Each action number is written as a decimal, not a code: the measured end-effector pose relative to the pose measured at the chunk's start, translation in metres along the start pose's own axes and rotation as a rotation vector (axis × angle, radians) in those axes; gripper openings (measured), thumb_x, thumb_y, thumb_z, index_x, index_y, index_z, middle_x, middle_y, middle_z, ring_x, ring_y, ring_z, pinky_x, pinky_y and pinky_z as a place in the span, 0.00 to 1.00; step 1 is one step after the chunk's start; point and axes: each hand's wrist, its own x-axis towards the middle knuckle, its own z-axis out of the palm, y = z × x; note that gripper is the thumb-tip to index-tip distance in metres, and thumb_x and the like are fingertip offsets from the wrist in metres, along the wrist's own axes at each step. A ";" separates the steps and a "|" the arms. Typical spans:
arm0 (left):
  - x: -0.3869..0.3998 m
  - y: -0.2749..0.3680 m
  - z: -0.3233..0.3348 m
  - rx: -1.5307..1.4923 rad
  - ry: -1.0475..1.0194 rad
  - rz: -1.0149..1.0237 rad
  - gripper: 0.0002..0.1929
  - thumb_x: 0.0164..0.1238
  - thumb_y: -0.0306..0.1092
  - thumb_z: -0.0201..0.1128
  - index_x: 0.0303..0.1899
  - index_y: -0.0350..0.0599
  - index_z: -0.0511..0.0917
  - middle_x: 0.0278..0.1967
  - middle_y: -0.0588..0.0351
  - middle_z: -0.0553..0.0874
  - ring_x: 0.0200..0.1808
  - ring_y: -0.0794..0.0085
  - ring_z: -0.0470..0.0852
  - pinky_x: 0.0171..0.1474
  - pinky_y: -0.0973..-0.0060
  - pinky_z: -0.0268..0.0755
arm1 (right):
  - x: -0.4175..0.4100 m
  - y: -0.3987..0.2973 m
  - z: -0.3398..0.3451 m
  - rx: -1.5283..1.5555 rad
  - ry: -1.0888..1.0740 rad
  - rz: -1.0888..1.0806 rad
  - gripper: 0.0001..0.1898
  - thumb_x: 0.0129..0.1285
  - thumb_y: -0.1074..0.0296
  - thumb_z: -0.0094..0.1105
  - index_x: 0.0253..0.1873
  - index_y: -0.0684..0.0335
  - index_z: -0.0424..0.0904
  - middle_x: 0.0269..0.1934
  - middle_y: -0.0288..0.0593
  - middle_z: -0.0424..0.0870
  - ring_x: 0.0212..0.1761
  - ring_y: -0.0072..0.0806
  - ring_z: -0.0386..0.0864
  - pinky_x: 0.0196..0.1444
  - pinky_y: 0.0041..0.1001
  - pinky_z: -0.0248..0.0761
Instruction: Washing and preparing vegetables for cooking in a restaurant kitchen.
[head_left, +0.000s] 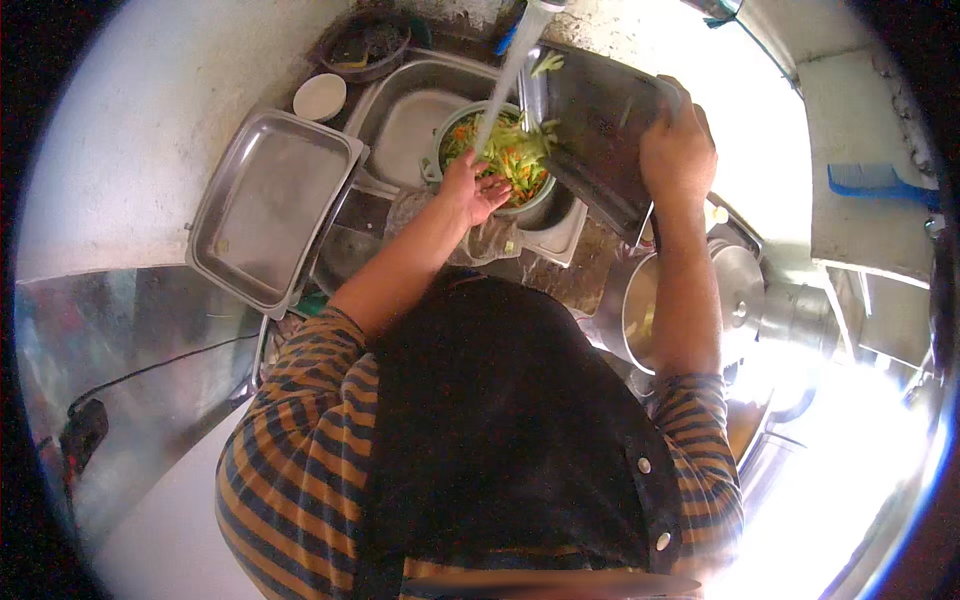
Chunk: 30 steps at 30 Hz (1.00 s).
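Note:
A pale green bowl-like container (534, 204) stands at the sink, filled with shredded green and orange vegetables (506, 150). From the faucet (553, 4) a stream of water (516, 64) runs down into it. My left hand (474, 193) is over the near rim, palm up and fingers apart, with nothing in it. On the right, my right hand (681, 146) grips the edge of a metal pan (600, 105), which is tilted towards the container. Some green shreds (547, 64) cling to the pan's edge or fall from it.
A shallow steel tray (262, 214) rests left of the sink basin (411, 131). Behind it are a white bowl (320, 97) and a dark tub (365, 52). A wet cloth (487, 246) lies in front. At right stand a steel pot (637, 307) and a lid (739, 281).

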 end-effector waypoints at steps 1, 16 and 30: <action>0.000 0.001 0.002 -0.006 -0.009 -0.007 0.36 0.79 0.59 0.52 0.75 0.42 0.58 0.63 0.35 0.69 0.61 0.44 0.75 0.66 0.49 0.71 | 0.000 -0.003 -0.002 -0.013 0.003 -0.023 0.19 0.69 0.64 0.57 0.63 0.45 0.78 0.49 0.47 0.84 0.48 0.51 0.86 0.49 0.47 0.80; 0.000 0.005 0.011 -0.020 0.005 -0.027 0.36 0.79 0.59 0.51 0.73 0.40 0.60 0.55 0.37 0.74 0.57 0.45 0.77 0.66 0.51 0.74 | 0.006 0.028 -0.019 0.044 0.176 0.077 0.24 0.60 0.72 0.56 0.63 0.51 0.79 0.50 0.52 0.85 0.50 0.52 0.85 0.55 0.45 0.78; -0.059 0.056 0.025 0.113 -0.149 0.295 0.29 0.76 0.61 0.56 0.66 0.50 0.71 0.62 0.47 0.75 0.59 0.45 0.77 0.66 0.46 0.71 | -0.082 0.183 0.150 1.119 -0.492 1.258 0.06 0.62 0.73 0.60 0.42 0.68 0.78 0.33 0.48 0.81 0.34 0.41 0.82 0.41 0.43 0.82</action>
